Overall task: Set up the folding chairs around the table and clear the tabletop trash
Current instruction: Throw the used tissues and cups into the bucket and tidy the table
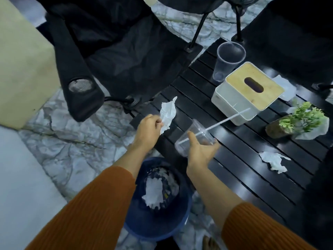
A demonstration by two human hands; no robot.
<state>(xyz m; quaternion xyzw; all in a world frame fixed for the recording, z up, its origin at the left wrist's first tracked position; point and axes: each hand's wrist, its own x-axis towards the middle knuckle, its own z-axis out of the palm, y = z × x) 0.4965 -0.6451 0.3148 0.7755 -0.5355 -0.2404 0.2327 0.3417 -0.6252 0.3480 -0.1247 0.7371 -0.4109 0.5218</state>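
My left hand (148, 128) pinches a crumpled white tissue (168, 114) at the near-left edge of the black slatted table (243, 141). My right hand (200, 150) grips a clear lidded plastic cup (194, 137), tilted on its side, with a white straw (228, 119) poking out toward the tissue box. A blue trash bin (173, 226) with white paper in it stands on the floor below both hands. Another crumpled tissue (273, 161) lies on the table at the right. An empty clear cup (227, 60) stands at the table's far edge. A black folding chair (111, 56) stands unfolded at the left.
A white tissue box with a wooden lid (250, 92) sits mid-table, with more white paper (286, 87) behind it. A small green plant (302, 121) in white wrap lies at the right. A second black chair (292, 33) stands at the far right. The floor is stone-patterned.
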